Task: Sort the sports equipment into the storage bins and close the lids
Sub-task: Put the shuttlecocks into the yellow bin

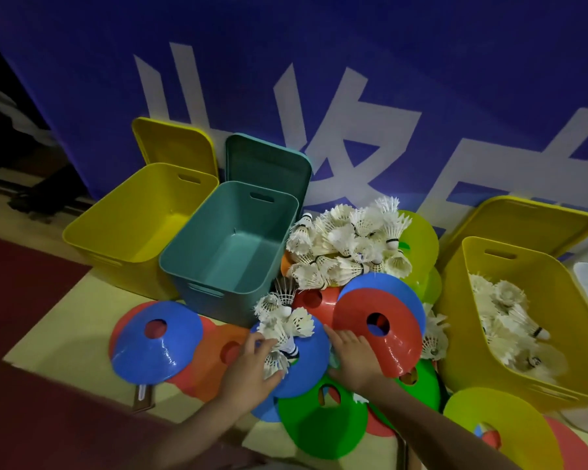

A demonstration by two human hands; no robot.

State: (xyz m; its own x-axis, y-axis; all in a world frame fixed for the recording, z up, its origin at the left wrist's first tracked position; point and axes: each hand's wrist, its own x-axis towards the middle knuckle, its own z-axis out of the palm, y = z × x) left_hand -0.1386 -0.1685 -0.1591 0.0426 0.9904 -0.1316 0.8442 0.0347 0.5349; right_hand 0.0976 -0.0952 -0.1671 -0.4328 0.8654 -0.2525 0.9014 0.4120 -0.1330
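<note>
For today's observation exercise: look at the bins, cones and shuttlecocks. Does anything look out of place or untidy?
Yes. Shuttlecocks lie heaped on the floor among scattered disc cones, though some already sit in the right yellow bin. The teal bin and left yellow bin stand empty, lids off behind them.

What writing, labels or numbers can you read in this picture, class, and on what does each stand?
Blue banner behind the bins: large white characters, cut off by the bins and the frame edge, so not readable as words.
Bins, lids, cones and shuttlecocks: no readable label, brand or number shows.
</note>
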